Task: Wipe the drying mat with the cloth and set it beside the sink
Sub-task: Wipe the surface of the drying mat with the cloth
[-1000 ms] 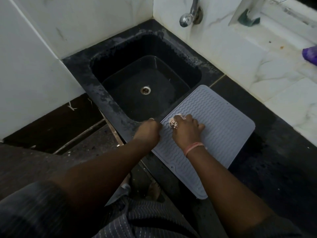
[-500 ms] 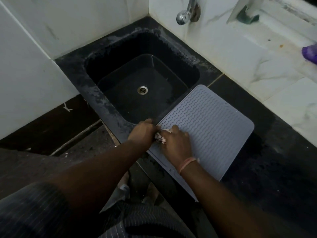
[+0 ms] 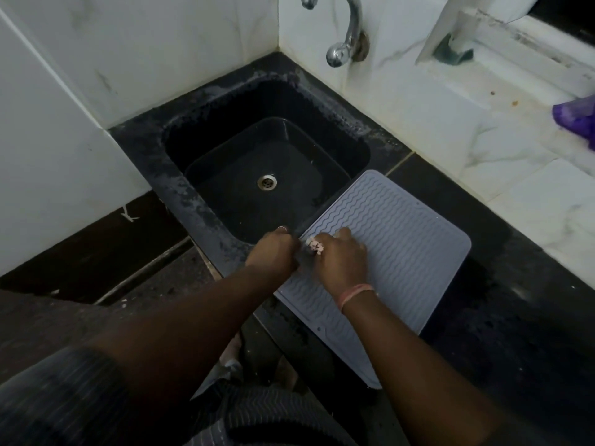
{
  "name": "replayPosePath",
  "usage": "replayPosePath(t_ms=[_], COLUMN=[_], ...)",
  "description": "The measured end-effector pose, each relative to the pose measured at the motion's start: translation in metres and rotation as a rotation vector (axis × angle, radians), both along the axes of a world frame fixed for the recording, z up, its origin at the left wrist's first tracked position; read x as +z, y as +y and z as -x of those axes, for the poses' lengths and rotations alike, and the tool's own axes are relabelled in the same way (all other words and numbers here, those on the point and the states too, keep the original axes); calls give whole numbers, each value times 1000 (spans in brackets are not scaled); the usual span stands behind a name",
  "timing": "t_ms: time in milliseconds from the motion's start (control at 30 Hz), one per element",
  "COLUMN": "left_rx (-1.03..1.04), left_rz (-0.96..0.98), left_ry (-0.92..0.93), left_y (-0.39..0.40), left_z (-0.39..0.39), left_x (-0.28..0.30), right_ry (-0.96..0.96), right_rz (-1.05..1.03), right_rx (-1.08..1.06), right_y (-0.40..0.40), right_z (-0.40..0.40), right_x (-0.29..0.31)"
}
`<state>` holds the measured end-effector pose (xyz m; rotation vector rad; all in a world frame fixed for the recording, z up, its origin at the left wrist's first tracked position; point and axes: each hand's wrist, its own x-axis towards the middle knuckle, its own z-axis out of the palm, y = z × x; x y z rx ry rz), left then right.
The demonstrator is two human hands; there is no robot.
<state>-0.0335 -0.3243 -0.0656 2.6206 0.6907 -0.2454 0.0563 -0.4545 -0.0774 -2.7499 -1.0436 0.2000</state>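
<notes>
A grey drying mat point(image 3: 402, 252) with wavy ridges lies flat on the black counter, right of the black sink point(image 3: 193, 204). Its left edge runs along the sink rim. My left hand point(image 3: 273, 249) has its fingers curled at that edge, holding the mat near the sink's front corner. My right hand point(image 3: 341, 255) rests on the mat beside it and grips a small pale pink cloth point(image 3: 314, 245), pressing it against the ridges. Most of the cloth is hidden under my fingers.
A chrome tap point(image 3: 341, 49) juts from the white marble wall behind the sink. A purple object point(image 3: 576, 117) sits on the white ledge at far right. Dark counter point(image 3: 515, 317) stretches right of the mat. The mat's near end reaches past the counter's front edge.
My right hand slid the cloth back toward the mat's left edge, close to my left hand, then slightly forward again. My left hand stayed at the edge.
</notes>
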Motion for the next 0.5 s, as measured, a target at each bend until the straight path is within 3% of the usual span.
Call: replayPosePath(t_ms=[100, 233, 367, 500], left_rx=[-66, -194, -222, -83], left_rz=[-37, -168, -134, -29], left_ry=[-58, 31, 71, 73], left_y=[1, 7, 4, 4], left_z=[-8, -11, -15, -17], left_x=[-4, -10, -6, -5], right_ry=[31, -24, -86, -104], right_rz=[-3, 2, 41, 98], right_rx=[73, 104, 63, -52], right_y=[-8, -9, -3, 8], right_z=[20, 7, -43, -88], right_x=[-3, -2, -3, -2])
